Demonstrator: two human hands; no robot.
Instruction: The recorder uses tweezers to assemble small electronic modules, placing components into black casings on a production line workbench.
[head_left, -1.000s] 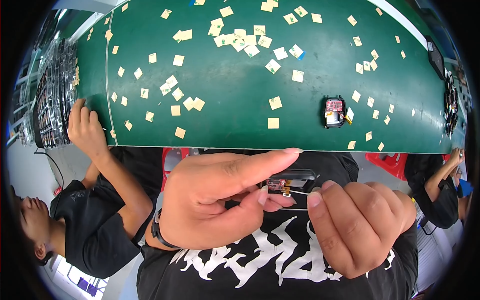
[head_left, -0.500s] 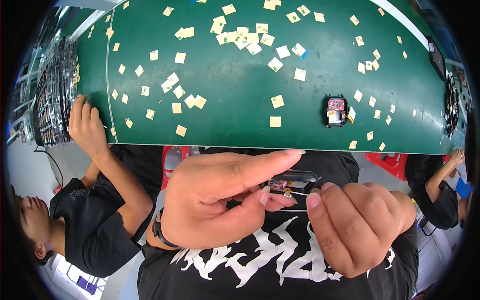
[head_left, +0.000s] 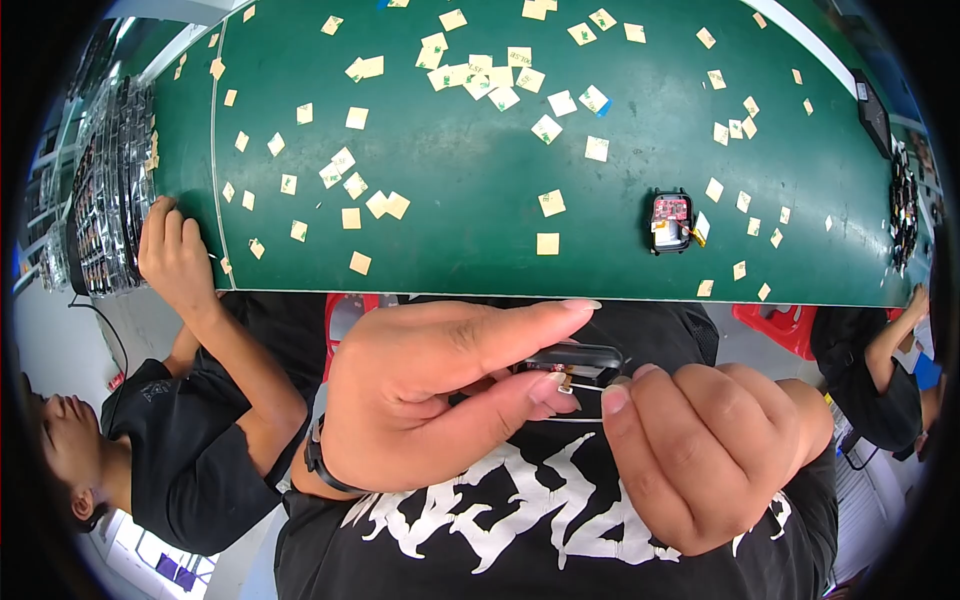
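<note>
**Both hands pinched on a small dark device, held close before the chest**

Left hand [head_left: 430, 400] curled, thumb and forefinger closed on the small black rounded-rectangular device housing [head_left: 578, 362], forefinger stretched out along its upper edge. Right hand [head_left: 700, 450] loosely fisted, thumb and forefinger tips pressed together on something thin at the housing's right side; whether a pull tab, a film or a fine tool, not discernible. Housing held in mid-air between the hands, below the near edge of the long green work mat [head_left: 480, 180], well apart from the second small black device with exposed red circuit board [head_left: 670, 220] lying on that mat. Step judged as a fine fitting or peeling operation on the housing; next move judged to call for a steady left-hand hold and a small, controlled motion of the right fingertips. Housing mostly hidden behind the fingers; interior visible only as a reddish and yellow fleck. Many small tan square paper backings [head_left: 548, 243] scattered over the mat. Co-worker's hand [head_left: 175, 255] at the mat's left end, beside stacked trays [head_left: 100, 200] blurred by the lens rim.
</note>
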